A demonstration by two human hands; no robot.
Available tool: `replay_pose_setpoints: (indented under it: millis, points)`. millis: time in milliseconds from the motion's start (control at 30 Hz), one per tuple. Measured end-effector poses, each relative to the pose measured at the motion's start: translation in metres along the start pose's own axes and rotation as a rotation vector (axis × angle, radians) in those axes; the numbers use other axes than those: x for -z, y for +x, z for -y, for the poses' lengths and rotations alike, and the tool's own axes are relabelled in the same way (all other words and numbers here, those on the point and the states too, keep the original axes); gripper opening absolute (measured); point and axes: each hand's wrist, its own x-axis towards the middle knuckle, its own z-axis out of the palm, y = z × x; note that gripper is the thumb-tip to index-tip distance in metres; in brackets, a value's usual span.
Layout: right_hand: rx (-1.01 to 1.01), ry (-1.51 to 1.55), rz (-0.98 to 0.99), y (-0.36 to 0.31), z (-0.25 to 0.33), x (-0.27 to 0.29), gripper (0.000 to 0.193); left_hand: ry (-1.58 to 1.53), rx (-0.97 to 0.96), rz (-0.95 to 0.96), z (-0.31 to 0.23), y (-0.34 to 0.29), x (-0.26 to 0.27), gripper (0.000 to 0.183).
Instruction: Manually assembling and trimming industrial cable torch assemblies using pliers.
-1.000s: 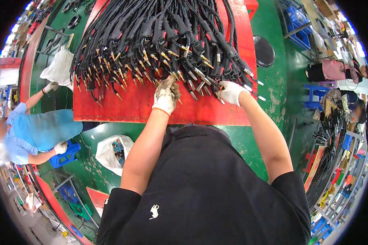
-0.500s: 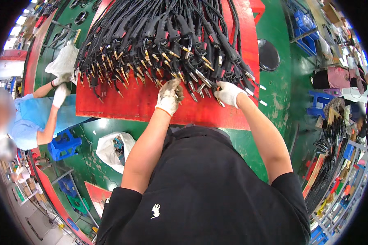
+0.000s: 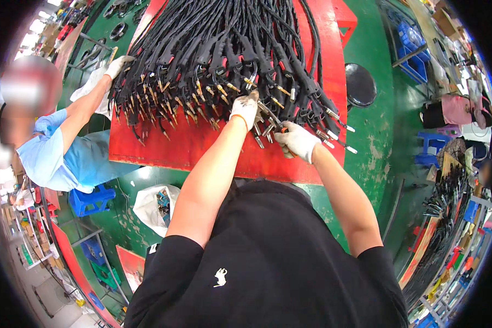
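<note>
A dense bundle of black welding torches [image 3: 218,54] lies on the red table [image 3: 164,150], their brass and silver tips toward me. My left hand [image 3: 245,111], in a stained white glove, is closed at the front of the bundle, its fingertips around the end of one torch. Just to the right, my right hand [image 3: 298,141], also gloved, is closed around a tool with an orange-and-black handle [image 3: 282,130]. The far end of that tool points up among the silver tips beside my left fingers; its exact kind is hidden.
At the left, a co-worker in a light blue top [image 3: 49,147] reaches a gloved hand to the bundle. Below stand a blue stool [image 3: 92,200] and a white sack [image 3: 147,210] of small parts. A round black stool [image 3: 359,85] is right of the table.
My left hand has moved up and right into the tips. My right hand has shifted slightly down and left, showing an orange-and-black handle. The co-worker's hand has reached across to the bundle.
</note>
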Motion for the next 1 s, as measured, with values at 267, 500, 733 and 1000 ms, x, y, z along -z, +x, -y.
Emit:
replay_pose_setpoints:
  millis: [267,500,733,1000]
  points:
    - [-0.127,0.477,0.203,-0.011,-0.013,0.010,0.016,0.047,-0.101,0.023,-0.004,0.005,-0.014,0.035]
    - [-0.087,0.104,0.015,-0.038,-0.041,0.013,0.013,1.109,-0.647,0.022,0.033,0.046,-0.015,0.037]
    - [-0.037,0.229,-0.130,-0.083,-0.086,0.016,0.011,0.280,-0.195,-0.016,0.014,-0.014,0.004,0.056]
    - [0.115,-0.342,-0.088,-0.044,-0.068,-0.035,0.038,-0.391,0.298,0.400,0.006,-0.118,0.029,0.048]
